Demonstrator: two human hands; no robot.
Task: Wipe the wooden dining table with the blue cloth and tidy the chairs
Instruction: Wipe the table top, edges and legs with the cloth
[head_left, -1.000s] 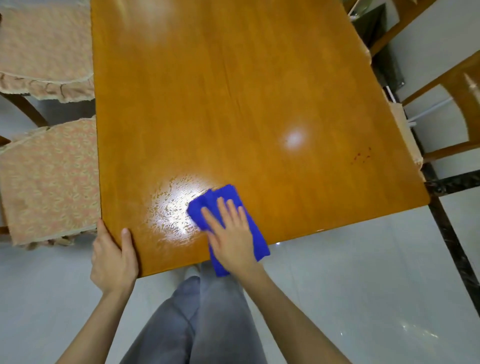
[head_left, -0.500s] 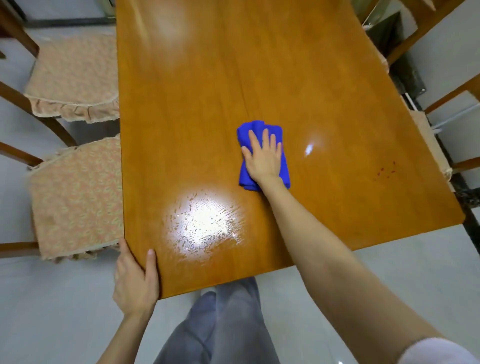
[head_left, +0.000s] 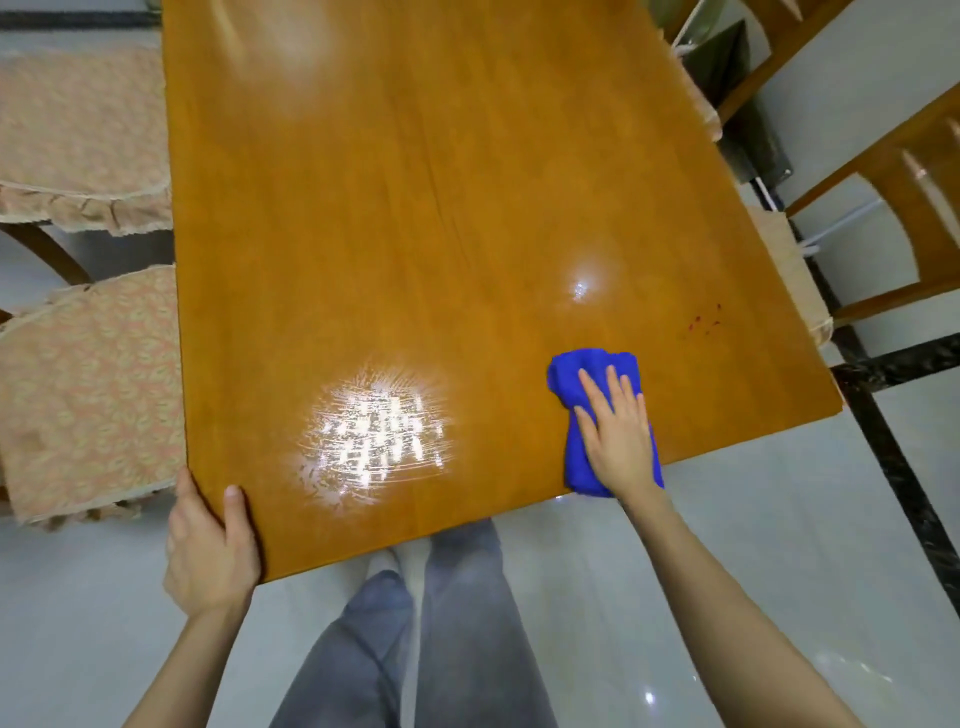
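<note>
Blue cloth (head_left: 569, 382) at lower right table (head_left: 415, 208) edge under flat right hand (head_left: 618, 436), left hand (head_left: 210, 551) gripping lower left corner

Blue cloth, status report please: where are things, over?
Right hand flat on blue cloth, at wooden table near edge. Left hand grips the near corner. Red specks just beyond cloth; nothing blocking.

Pale, glossy floor tiles (head_left: 779, 545) catch small glints of light, a dark speckled stone border strip (head_left: 906, 467) crosses them on the right, and farther back that side show a dark, indistinct object (head_left: 724, 57) and a thin white rod (head_left: 841, 223).
</note>
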